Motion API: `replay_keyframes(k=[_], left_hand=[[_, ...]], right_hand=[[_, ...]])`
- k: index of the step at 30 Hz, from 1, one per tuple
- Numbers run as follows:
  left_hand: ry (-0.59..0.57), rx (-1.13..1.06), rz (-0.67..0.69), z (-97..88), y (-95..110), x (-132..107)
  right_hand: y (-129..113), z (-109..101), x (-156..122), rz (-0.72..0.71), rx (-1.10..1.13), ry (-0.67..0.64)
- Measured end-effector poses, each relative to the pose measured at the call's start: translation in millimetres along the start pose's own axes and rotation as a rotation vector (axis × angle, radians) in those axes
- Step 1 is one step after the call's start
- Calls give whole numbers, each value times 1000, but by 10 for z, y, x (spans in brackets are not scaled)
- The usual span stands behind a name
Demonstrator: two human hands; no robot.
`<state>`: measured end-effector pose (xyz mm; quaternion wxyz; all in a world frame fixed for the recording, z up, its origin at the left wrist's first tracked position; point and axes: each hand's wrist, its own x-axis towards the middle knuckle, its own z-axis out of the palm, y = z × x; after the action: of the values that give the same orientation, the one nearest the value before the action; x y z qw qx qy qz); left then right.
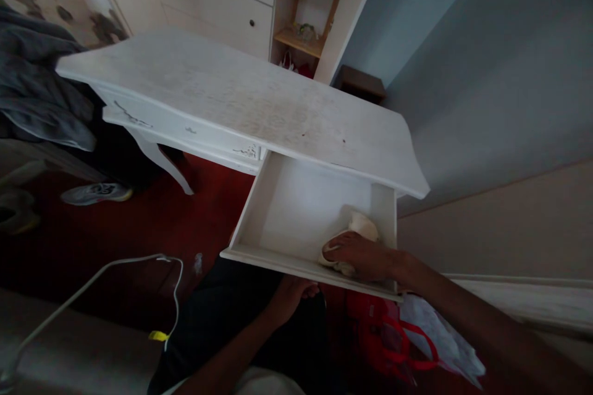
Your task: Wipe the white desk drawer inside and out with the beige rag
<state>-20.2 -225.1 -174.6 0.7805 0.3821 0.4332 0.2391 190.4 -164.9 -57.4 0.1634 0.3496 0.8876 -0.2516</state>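
A white desk (241, 99) has its right drawer (296, 210) pulled out. My right hand (364, 256) is inside the drawer at its front right corner, pressed down on a cream cloth (359, 225) with fingers closed over it. My left hand (291, 293) is under the drawer's front edge, fingers curled up against the underside; what it grips is hidden.
A red bag (389, 333) and white plastic (440, 333) lie on the red floor below the drawer. A white cable (115, 268) runs at left, near a grey shoe (95, 192). Dark bedding (41, 86) lies far left; cupboards (222, 6) stand behind; a wall (486, 74) is right.
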Motion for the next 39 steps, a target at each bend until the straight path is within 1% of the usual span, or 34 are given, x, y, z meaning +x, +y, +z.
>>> replay_keyframes(k=[3, 6, 10, 13, 16, 18, 20, 22, 25, 27, 29, 31, 33, 35, 37, 39], left_hand=[[10, -3, -7, -5, -28, 19], [9, 4, 0, -24, -106, 58], [7, 4, 32, -55, -212, 108], [1, 18, 30, -66, -249, 129], [2, 14, 31, -73, -278, 145], [7, 7, 25, -78, -297, 155], [11, 10, 23, -84, -307, 157], [9, 22, 29, -86, -303, 152], [18, 29, 32, -84, -284, 134], [33, 18, 28, -82, -277, 125], [30, 9, 20, -83, -283, 125], [12, 5, 16, -87, -299, 131], [-2, 3, 18, -91, -317, 137], [-2, 0, 21, -92, -328, 136], [6, -2, 20, -90, -325, 129], [15, -6, 13, -86, -313, 122]], right_hand=[[34, 55, -34, -21, -69, 57], [177, 84, -78, 49, -227, 151], [471, 12, -115, 225, -427, 270], [624, -72, -45, 372, -491, 360], [663, -145, 108, 591, -480, 466], [661, -191, 210, 728, -424, 519], [675, -235, 271, 792, -347, 549], [721, -264, 275, 751, -276, 557], [816, -249, 194, 531, -147, 561], [848, -190, 125, 410, -34, 592], [826, -100, 76, 372, 21, 642], [752, 1, 55, 402, -26, 684], [649, 95, 56, 513, -115, 713], [551, 166, 72, 712, -133, 716], [492, 206, 102, 904, -65, 648], [494, 216, 144, 1015, 13, 543]])
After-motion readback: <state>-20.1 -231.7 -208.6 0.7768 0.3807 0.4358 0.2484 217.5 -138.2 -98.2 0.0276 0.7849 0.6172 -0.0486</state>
